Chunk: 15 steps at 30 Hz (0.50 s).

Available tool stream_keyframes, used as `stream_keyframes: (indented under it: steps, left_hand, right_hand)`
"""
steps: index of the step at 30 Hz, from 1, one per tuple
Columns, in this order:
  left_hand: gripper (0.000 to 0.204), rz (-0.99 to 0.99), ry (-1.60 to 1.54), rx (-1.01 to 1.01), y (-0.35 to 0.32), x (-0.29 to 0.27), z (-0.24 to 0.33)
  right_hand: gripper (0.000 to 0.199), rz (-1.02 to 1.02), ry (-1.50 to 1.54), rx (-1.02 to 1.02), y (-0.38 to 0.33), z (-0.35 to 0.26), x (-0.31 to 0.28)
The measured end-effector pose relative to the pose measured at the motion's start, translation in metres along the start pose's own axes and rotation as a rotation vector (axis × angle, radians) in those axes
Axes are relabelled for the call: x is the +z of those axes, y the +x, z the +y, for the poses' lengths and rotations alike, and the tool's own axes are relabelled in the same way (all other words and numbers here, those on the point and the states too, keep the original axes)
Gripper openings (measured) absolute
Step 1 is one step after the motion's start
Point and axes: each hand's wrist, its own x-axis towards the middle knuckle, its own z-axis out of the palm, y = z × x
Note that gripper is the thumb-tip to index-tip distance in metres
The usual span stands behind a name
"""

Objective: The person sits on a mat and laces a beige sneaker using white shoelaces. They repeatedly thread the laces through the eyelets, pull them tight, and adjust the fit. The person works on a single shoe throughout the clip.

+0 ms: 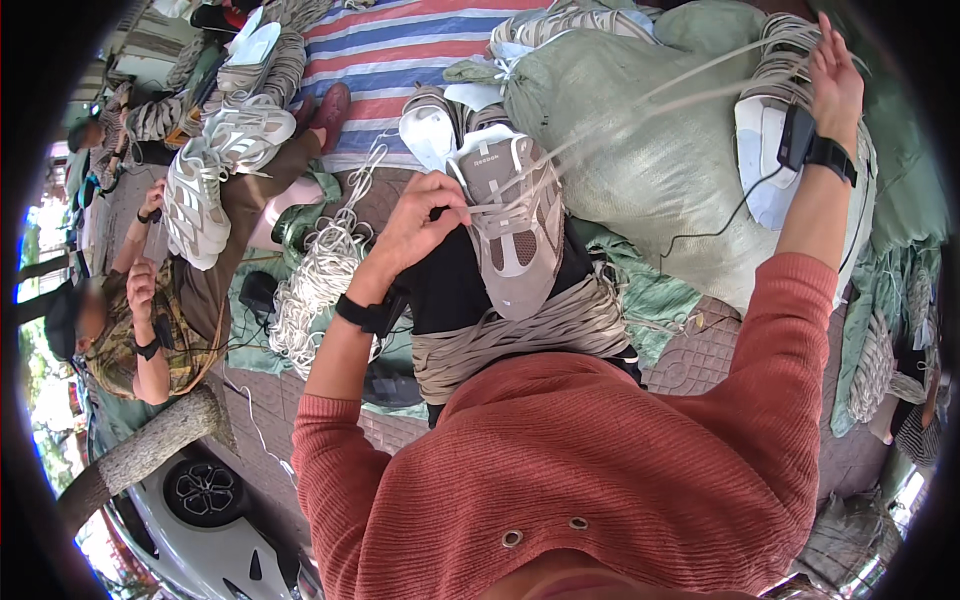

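pinches lace (490,209) at shoe (513,240) with left hand (425,218), apparently for control; holds right hand (836,82) right of shoe, cannot tell if gripping, seemingly to tension 2 strands (690,103).

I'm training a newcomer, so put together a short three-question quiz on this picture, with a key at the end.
1. True or false: the left hand is nearer the grey-brown lace-up shoe than the outstretched right hand.
2. On which side of the shoe, as the wearer sees it, lies the tangled heap of thin white cord? A) left B) right
3. Fill in: the pale, thin strands stretched from the shoe toward the right hand are ____.

Key: 1. True; 2. A; 3. laces.
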Motion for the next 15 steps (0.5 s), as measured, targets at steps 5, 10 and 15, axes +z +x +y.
stream_keyframes:
  steps: [5, 10, 15]
  left_hand:
    - [0.007, 0.013, -0.18, -0.068, 0.011, 0.013, -0.011]
    - [0.013, 0.027, -0.123, -0.04, -0.002, 0.011, -0.01]
    - [0.027, 0.057, -0.07, -0.045, -0.002, 0.016, -0.003]
  right_hand:
    - [0.028, 0.013, -0.495, 0.232, -0.06, 0.117, 0.028]
    - [0.025, -1.002, -1.134, 0.307, -0.22, 0.22, 0.159]
    - [0.022, -1.371, -1.453, 0.095, -0.239, 0.225, 0.179]
